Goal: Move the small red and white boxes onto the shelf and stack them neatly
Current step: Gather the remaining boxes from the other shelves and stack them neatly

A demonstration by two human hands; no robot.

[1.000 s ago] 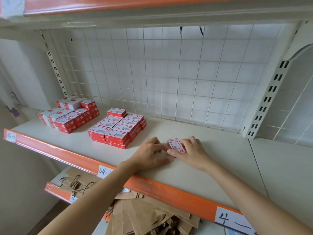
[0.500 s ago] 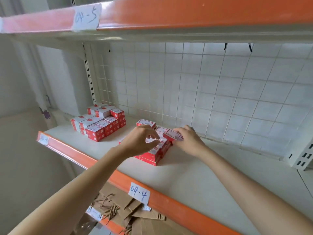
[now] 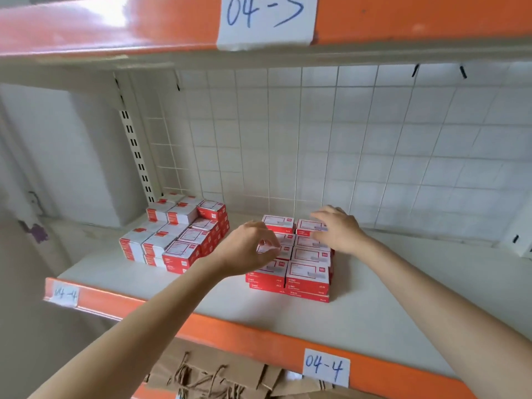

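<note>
Red and white boxes are gathered in two groups on the shelf (image 3: 359, 306). At centre frame lies the nearer stack (image 3: 299, 266), two columns wide and a few layers deep; a second, taller stack (image 3: 175, 234) is seen to its left, well apart. At the far end of the nearer stack, a top box (image 3: 309, 227) is touched by the right hand (image 3: 336, 228), whose fingers are spread and fairly straight, laid over the box rather than clamped on it. The left hand (image 3: 247, 249) is held over the left column with its fingers loosely curled; whether a box is pinched there cannot be told, since the fingertips are blurred.

The step in hand is judged to be the seating of that last box into the top layer. Next, it would need to be nudged flush with its neighbour (image 3: 277, 223) so the edges line up, then released. Brown paper bags (image 3: 207, 378) are seen on the shelf below.
</note>
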